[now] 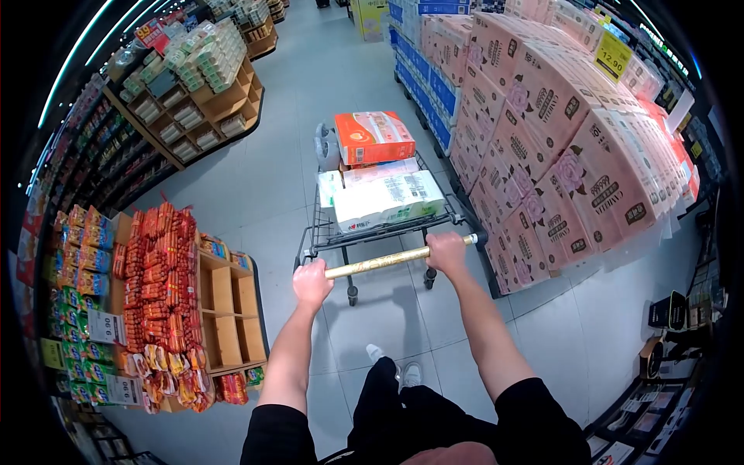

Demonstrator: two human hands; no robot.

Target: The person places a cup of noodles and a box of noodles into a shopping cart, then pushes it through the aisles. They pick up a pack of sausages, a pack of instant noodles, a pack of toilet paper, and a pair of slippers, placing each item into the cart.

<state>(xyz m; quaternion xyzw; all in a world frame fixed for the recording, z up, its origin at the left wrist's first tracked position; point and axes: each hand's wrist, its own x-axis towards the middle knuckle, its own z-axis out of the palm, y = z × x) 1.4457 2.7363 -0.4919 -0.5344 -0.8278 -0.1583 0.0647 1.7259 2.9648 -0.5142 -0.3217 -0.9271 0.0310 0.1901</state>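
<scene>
Head view. At the near edge, note the dark trousers (376, 407) and white shoes (412, 375) on the pale tiled floor (542, 333). Beyond the shoes, locate the pale gold handle (377, 262), spanning the near side of the cart (387, 232). Left hand (313, 284): clamped on the handle near its left end, fingers wrapped. Right hand (447, 253): clamped on the handle near its right end, fingers wrapped.

Inside the wire basket, from near to far: white wrapped pack (387, 203) with green print, lying flat; smaller white pack (329, 188) at its left; pale pink pack (380, 171) behind; orange box (375, 138) at the far end. At the far left corner, beside the orange box, note a translucent greyish item (326, 147), exact type not discernible.

To the left of the cart, well apart, observe the wooden shelf unit (223, 341), stocked with red packets (159, 287) and green bags (85, 349), marked with white price cards (107, 327). To the right, near the cart, observe stacked pink cartons (542, 163) under clear film, topped by a yellow price sign (612, 56) reading 12.90.

Farther along, see blue-and-white cartons (422, 77) at right and a wooden display (232, 101) of pale packs at left.
</scene>
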